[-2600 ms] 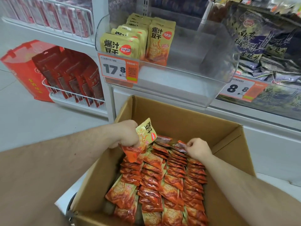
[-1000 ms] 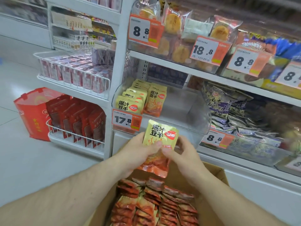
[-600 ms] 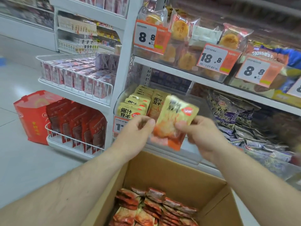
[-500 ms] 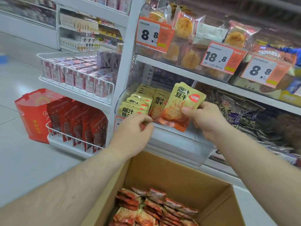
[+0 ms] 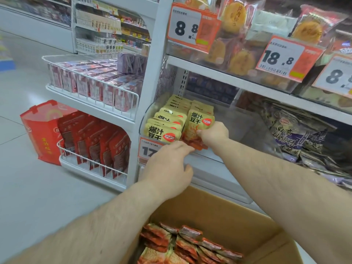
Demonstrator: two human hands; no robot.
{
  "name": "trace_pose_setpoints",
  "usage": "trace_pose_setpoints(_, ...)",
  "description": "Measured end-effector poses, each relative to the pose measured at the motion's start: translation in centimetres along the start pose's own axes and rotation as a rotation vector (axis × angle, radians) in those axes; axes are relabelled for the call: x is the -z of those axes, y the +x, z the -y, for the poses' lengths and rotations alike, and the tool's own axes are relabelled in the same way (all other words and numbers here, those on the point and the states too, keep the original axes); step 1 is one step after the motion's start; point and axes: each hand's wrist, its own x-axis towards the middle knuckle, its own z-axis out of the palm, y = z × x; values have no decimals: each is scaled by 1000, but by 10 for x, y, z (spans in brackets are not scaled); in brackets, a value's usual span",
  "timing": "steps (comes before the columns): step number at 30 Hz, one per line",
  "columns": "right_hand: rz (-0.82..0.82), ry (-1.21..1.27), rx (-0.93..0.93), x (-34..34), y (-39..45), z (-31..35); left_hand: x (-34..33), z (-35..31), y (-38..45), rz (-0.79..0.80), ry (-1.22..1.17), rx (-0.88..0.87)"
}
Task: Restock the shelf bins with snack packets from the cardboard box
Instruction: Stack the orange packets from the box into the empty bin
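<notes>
My right hand (image 5: pixel 214 133) reaches into the clear plastic shelf bin (image 5: pixel 245 130) and pinches a yellow-and-orange snack packet (image 5: pixel 198 124), standing it upright at the front of the right row. A row of the same yellow packets (image 5: pixel 165 121) stands to its left in the bin. My left hand (image 5: pixel 169 168) hovers in front of the bin's lower front edge with fingers relaxed, holding nothing and covering part of the price tag (image 5: pixel 147 149). Below, the open cardboard box (image 5: pixel 228 212) holds several more packets (image 5: pixel 186 242).
A white wire rack with red bags (image 5: pixel 99 141) and a red carton (image 5: pixel 41 130) stand at left on the floor. Dark purple snack bags (image 5: pixel 301 134) fill the bin to the right. The shelf above (image 5: pixel 247 80) carries pastry packs and price tags.
My right hand has carried the packet down and left into the bin, standing it in the right row. My left hand let go of it and has dropped toward the bin's front.
</notes>
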Motion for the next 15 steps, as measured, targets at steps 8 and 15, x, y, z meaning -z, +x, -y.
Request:
trace_pose_setpoints(8,94,-123,-34,-8,0,7,-2,-1,-1,-41,-21,10)
trace_pose_setpoints(15,182,-47,-89,-8,6,5,-1,-2,-3,-30,-39,10)
